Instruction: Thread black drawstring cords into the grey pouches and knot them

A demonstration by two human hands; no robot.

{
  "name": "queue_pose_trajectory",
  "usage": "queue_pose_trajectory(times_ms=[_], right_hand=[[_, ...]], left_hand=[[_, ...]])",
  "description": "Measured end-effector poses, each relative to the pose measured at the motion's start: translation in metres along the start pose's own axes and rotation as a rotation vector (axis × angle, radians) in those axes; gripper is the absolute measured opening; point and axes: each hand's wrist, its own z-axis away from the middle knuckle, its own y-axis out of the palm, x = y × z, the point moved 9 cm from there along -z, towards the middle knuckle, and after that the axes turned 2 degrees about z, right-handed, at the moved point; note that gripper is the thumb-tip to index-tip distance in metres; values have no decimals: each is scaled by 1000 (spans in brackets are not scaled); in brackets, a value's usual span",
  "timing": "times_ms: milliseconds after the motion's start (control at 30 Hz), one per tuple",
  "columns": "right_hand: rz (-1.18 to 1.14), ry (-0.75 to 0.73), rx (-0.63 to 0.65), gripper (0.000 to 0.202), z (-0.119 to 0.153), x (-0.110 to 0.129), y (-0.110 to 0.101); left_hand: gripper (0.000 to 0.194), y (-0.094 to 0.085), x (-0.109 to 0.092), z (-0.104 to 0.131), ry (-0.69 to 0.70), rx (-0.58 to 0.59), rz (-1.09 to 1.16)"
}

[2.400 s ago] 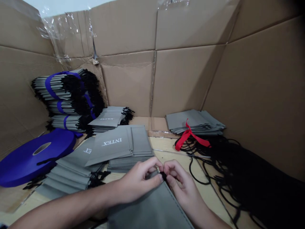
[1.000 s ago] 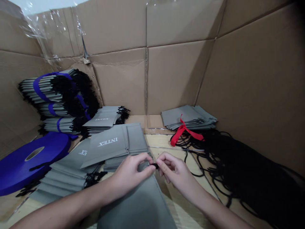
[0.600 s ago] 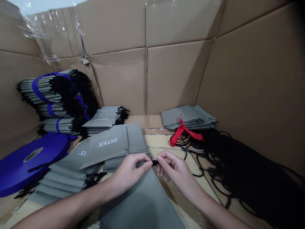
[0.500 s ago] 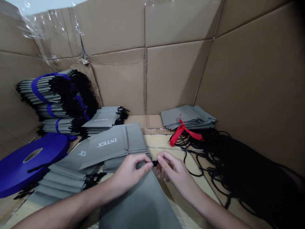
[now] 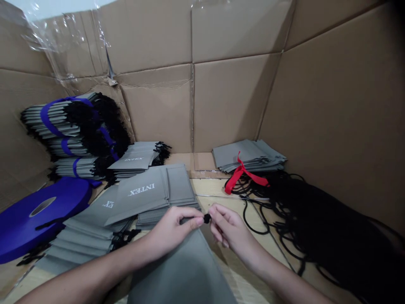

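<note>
Between my two hands is a small black cord knot (image 5: 206,218) at the top corner of a grey fabric pouch (image 5: 186,270). My left hand (image 5: 177,226) pinches the cord on the left side with thumb and index finger. From the right, my right hand (image 5: 228,226) pinches the same knot between its fingertips. The pouch hangs below toward the bottom edge, partly behind my left forearm. Just left of my hands lie grey pouches printed INTEX (image 5: 142,191), stacked and overlapping.
Bundled pouches (image 5: 60,118) with blue bands stand at the left, above a blue ribbon roll (image 5: 63,202). At the right are a grey stack (image 5: 243,154), a red ribbon (image 5: 236,179) and many black cords (image 5: 329,228). Cardboard walls (image 5: 234,93) surround the work area.
The black knot now looks more compact and sits slightly lower. My right hand's lower fingers have moved a little down and right, while my left hand has barely moved.
</note>
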Motion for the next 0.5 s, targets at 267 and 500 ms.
queue_pose_trajectory(times_ms=[267,500], right_hand=[[-455,98,-137,41,6,-2,0],[-113,-12,-39,39,-5,-5,-8]], left_hand=[[33,1,-2,1,22,6,-166],[27,-3,5,-1,-49,-48,-115]])
